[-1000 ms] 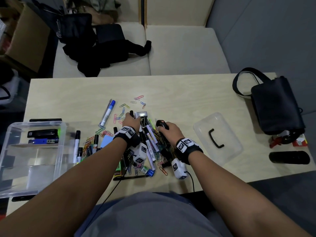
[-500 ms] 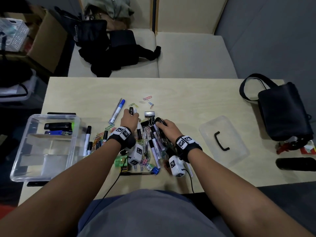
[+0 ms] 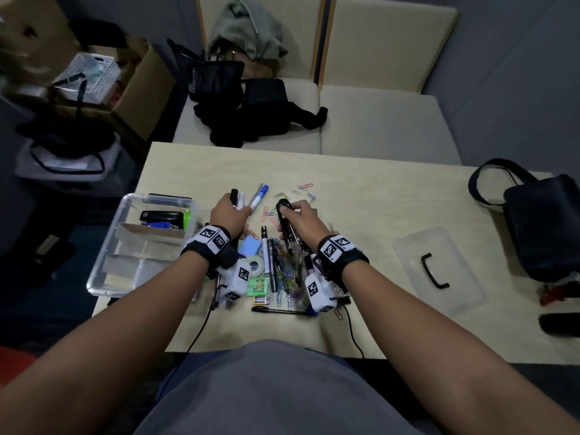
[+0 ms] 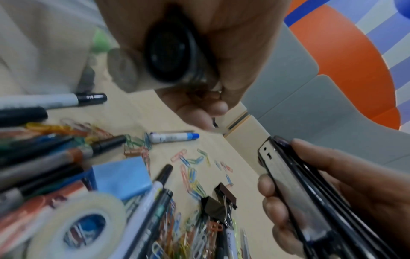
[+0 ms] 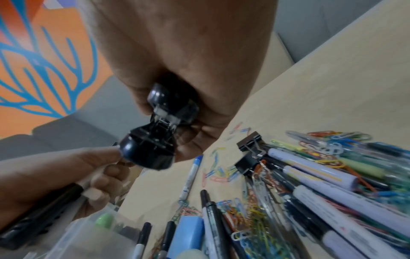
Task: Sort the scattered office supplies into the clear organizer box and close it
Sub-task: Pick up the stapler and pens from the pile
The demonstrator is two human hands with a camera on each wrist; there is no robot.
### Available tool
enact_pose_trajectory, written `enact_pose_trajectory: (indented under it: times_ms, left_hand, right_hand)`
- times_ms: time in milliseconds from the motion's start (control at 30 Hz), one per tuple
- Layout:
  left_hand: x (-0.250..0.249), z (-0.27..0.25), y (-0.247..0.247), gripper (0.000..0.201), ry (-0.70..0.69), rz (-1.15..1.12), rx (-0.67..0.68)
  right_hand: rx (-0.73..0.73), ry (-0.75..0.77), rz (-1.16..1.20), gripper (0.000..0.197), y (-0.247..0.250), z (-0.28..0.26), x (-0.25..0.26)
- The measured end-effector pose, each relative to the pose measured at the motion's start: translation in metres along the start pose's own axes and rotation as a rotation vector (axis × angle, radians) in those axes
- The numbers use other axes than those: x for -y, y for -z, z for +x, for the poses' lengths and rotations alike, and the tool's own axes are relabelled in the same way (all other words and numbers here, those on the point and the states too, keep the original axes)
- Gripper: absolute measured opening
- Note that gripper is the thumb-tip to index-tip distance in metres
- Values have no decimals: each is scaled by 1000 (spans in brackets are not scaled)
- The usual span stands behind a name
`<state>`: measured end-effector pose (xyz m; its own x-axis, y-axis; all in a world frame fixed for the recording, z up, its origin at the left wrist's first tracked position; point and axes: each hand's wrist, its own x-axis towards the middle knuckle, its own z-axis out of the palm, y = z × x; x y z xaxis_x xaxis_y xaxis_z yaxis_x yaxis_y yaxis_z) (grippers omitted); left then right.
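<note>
On the table's left end stands the clear organizer box [image 3: 103,271], with a black stapler, a blue item and a green highlighter in its far compartment. My left hand [image 3: 233,205] grips two markers [image 4: 170,52], one black-ended and one white, above the table near the box's far right corner. My right hand [image 3: 292,215] grips a black stapler [image 3: 284,224] [image 5: 155,136] above the pile. Markers, pens, coloured paper clips [image 4: 190,173], binder clips [image 4: 221,198], a tape roll [image 3: 255,265] and a blue sticky pad [image 3: 249,246] lie heaped between my wrists.
The box's clear lid [image 3: 439,246], with a black handle, lies to the right of the pile. A black bag [image 3: 546,224] and a black cylinder [image 3: 558,323] sit at the table's right end. A blue-capped marker [image 3: 259,197] lies beyond the pile.
Both hands have risen off the pile. The left carried its markers leftward toward the box, and the right lifted the black stapler.
</note>
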<state>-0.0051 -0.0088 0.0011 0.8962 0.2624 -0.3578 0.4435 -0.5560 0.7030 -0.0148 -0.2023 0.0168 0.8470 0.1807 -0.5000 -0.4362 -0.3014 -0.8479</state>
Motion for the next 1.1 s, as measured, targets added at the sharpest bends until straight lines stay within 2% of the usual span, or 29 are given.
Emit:
enact_pose_trajectory:
  times_ms: [233, 333, 433, 633, 800, 1100]
  left_hand:
    - [15, 6, 58, 19, -51, 21, -94]
    - [25, 12, 82, 22, -43, 65, -133]
    - [38, 17, 104, 27, -9, 111, -185]
    - [70, 31, 150, 32, 51, 288, -346]
    - [106, 45, 180, 43, 155, 315, -312]
    - [131, 64, 195, 34, 178, 205, -258]
  right_hand:
    - [5, 115, 8, 53, -44, 5, 38]
    - [42, 147, 67, 38, -63, 4, 59]
    - [48, 196, 54, 33, -83, 8, 75]
    - [44, 334, -184, 32, -121, 19, 98]
    - [39, 455, -297, 31, -148, 27, 111]
    - [63, 595, -528, 36, -204, 46, 116]
